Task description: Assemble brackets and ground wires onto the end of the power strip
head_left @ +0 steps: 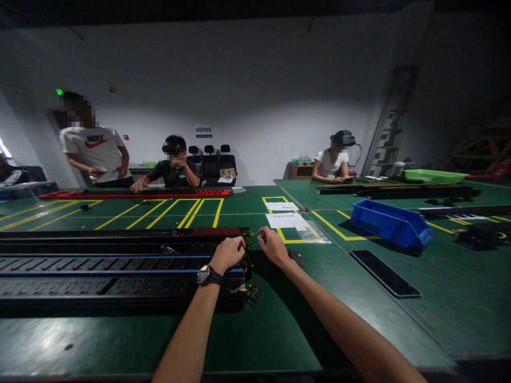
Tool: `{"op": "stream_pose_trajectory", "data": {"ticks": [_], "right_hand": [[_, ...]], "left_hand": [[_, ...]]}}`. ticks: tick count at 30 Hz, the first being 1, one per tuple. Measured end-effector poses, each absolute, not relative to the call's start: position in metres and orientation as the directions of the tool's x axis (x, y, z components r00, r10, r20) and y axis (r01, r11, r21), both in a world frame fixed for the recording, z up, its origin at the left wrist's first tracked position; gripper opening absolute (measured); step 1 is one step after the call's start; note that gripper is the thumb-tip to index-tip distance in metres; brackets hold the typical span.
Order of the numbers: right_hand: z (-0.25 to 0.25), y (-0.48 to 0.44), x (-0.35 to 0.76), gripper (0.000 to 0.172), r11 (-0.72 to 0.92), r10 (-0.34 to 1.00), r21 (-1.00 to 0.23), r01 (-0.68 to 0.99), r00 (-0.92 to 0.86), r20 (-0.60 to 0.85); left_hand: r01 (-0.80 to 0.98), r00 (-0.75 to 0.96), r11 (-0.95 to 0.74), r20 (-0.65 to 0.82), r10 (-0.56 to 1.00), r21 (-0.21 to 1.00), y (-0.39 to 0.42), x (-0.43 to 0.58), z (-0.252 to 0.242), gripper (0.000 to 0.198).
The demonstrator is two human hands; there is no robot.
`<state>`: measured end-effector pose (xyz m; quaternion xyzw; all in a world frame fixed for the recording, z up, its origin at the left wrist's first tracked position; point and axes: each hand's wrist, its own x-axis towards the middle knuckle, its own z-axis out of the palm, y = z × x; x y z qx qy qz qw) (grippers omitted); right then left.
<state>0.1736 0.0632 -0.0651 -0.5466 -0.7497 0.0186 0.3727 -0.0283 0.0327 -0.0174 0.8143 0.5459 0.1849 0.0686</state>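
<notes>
Long black power strips (131,284) with rows of sockets and small red marks lie side by side at the left, their ends near my hands. My left hand (228,253), with a watch on the wrist, is closed over the end of the far strips; its fingertips are partly hidden. Just past that end, my right hand (273,246) has thumb and forefinger brought together at a thin yellow-green wire (253,234) coming from the strip. A black connector (253,296) hangs at the end of the nearest strip.
To the right are a blue bin (387,226) and a black phone (385,273). White papers (285,221) lie ahead on the green table (263,340). Across it, people sit or stand near a red strip (136,193) and a green tray (435,176).
</notes>
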Motion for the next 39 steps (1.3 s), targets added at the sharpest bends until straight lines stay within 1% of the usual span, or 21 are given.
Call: {"op": "stream_pose_trajectory", "data": {"ticks": [3, 8, 12, 18, 21, 23, 26, 29, 31, 35, 39], "right_hand": [[-0.064, 0.072, 0.166, 0.024, 0.431, 0.835, -0.456, 0.779, -0.154, 0.528], [-0.070, 0.081, 0.159, 0.020, 0.394, 0.838, -0.405, 0.825, -0.142, 0.526], [-0.075, 0.085, 0.159, 0.020, 0.399, 0.816, -0.398, 0.826, -0.122, 0.565], [-0.085, 0.092, 0.157, 0.026, 0.439, 0.794, -0.453, 0.776, -0.098, 0.600], [-0.090, 0.095, 0.159, 0.026, 0.419, 0.807, -0.491, 0.764, -0.065, 0.587], [-0.092, 0.096, 0.161, 0.027, 0.386, 0.816, -0.495, 0.778, -0.039, 0.576], [-0.092, 0.099, 0.163, 0.028, 0.323, 0.828, -0.468, 0.823, -0.006, 0.561], [-0.090, 0.101, 0.164, 0.017, 0.284, 0.841, -0.420, 0.862, -0.014, 0.541], [-0.089, 0.102, 0.163, 0.013, 0.269, 0.857, -0.411, 0.871, -0.021, 0.515], [-0.079, 0.097, 0.163, 0.016, 0.253, 0.885, -0.422, 0.871, -0.032, 0.465], [-0.057, 0.082, 0.174, 0.023, 0.224, 0.898, -0.368, 0.902, -0.046, 0.437]], "left_hand": [[0.864, 0.339, -0.402, 0.239, 0.910, 0.304, 0.033, -0.029, -0.019, 0.021], [0.861, 0.346, -0.405, 0.231, 0.909, 0.306, 0.032, -0.029, -0.018, 0.022], [0.860, 0.341, -0.401, 0.230, 0.912, 0.317, 0.031, -0.028, -0.018, 0.021], [0.857, 0.346, -0.409, 0.240, 0.907, 0.313, 0.031, -0.028, -0.020, 0.020], [0.863, 0.343, -0.404, 0.236, 0.909, 0.303, 0.032, -0.028, -0.021, 0.021], [0.863, 0.347, -0.406, 0.234, 0.908, 0.299, 0.031, -0.028, -0.020, 0.022], [0.861, 0.352, -0.412, 0.235, 0.906, 0.298, 0.031, -0.028, -0.020, 0.022], [0.860, 0.353, -0.413, 0.235, 0.906, 0.300, 0.031, -0.028, -0.020, 0.022], [0.860, 0.351, -0.410, 0.232, 0.907, 0.303, 0.030, -0.027, -0.019, 0.022], [0.859, 0.350, -0.411, 0.234, 0.907, 0.305, 0.030, -0.027, -0.018, 0.022], [0.863, 0.346, -0.406, 0.234, 0.909, 0.300, 0.030, -0.028, -0.019, 0.021]]}}
